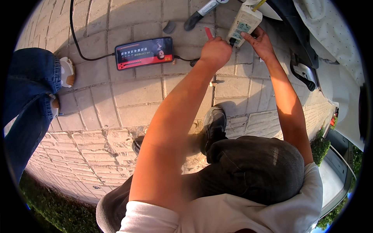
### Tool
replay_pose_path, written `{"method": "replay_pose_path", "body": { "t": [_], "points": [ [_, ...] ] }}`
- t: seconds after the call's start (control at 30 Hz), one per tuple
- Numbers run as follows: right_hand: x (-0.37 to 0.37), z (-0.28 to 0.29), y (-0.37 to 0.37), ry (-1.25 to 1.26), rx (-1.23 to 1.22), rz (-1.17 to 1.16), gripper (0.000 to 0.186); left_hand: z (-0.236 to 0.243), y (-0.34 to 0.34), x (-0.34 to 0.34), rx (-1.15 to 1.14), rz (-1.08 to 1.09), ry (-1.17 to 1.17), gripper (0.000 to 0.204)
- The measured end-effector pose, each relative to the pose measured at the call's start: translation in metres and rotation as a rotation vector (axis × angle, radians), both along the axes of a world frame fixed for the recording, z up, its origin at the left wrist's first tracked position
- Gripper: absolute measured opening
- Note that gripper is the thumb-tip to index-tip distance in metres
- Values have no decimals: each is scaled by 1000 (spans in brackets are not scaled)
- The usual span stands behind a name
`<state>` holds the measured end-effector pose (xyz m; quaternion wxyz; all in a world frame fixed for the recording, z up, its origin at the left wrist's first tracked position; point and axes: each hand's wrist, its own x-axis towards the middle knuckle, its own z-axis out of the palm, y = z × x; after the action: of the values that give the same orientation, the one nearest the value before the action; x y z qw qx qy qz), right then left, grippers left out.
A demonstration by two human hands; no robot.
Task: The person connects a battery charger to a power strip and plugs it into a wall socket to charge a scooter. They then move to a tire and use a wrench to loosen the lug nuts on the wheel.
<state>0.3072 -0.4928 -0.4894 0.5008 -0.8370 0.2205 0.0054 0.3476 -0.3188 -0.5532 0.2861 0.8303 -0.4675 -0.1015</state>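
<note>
My left hand (pixel 215 53) is closed around a black plug (pixel 232 40), which sits at the near end of a white power strip (pixel 246 22). A red strip-like piece (pixel 209 33) shows just beyond that fist; whether the hand touches it I cannot tell. My right hand (pixel 262 45) grips the strip from its right side, with the thumb by the green sockets. To the left, a flat black battery charger (pixel 144 64) with a printed, partly red face lies on the paving. One black cable (pixel 185 59) runs from its right side toward my left hand.
A second black cable (pixel 75 42) curves up from the charger's left. A tool with a dark handle (pixel 197 17) and a small grey piece (pixel 169 26) lie beyond. A person in jeans (pixel 33 75) stands at left. A white-covered vehicle (pixel 330 35) borders the right.
</note>
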Motion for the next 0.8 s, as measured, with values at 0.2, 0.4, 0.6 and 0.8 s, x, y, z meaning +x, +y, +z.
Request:
{"method": "replay_pose_path", "body": {
  "t": [0.2, 0.4, 0.6, 0.8],
  "points": [
    [0, -1, 6, -13, -127, -34, 44, -4, -14, -24, -93, 525, 489, 19],
    [-4, -11, 12, -39, -133, -85, 43, -13, -28, -24, -217, 812, 1005, 22],
    [-3, -14, 17, -103, -70, -105, 43, -13, -29, -24, -309, 910, 1070, 22],
    [-3, -15, 18, -100, -61, -114, 44, -12, -29, -23, -332, 919, 1082, 21]
  ]
}}
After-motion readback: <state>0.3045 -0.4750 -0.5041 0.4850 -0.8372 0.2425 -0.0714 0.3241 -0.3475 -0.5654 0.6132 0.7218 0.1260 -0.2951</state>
